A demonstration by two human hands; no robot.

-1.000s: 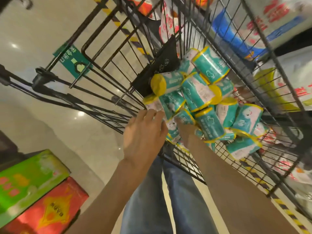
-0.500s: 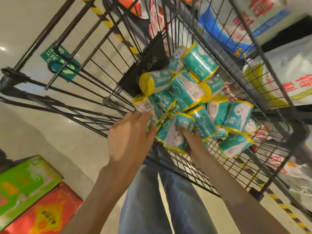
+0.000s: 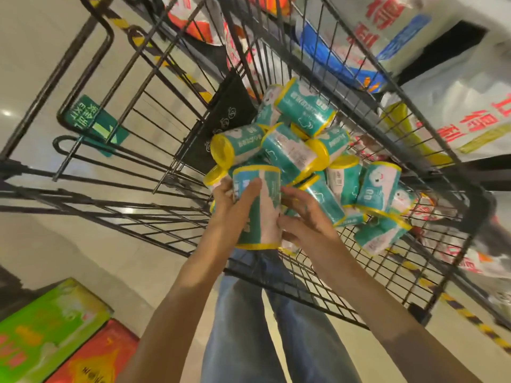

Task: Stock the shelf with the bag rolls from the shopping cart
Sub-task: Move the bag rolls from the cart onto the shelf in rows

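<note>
Several teal bag rolls with yellow ends lie piled in the black wire shopping cart (image 3: 359,272). One teal bag roll (image 3: 260,208) is lifted upright above the cart's near edge. My left hand (image 3: 232,214) grips its left side with fingers curled round it. My right hand (image 3: 307,217) holds its right side, fingers against the wrapper. The remaining pile of rolls (image 3: 318,161) sits behind it toward the cart's middle and right. The shelf holds large white packs (image 3: 456,111) to the right of the cart.
A black pack (image 3: 221,125) leans inside the cart at the left of the pile. Green (image 3: 47,333) and red boxes (image 3: 96,357) lie on the floor at the lower left. A green exit sign (image 3: 91,123) marks the floor beyond the cart.
Both hands have lifted one roll out of the pile and turned it upright near the cart's near edge. The view has shifted closer to the cart.
</note>
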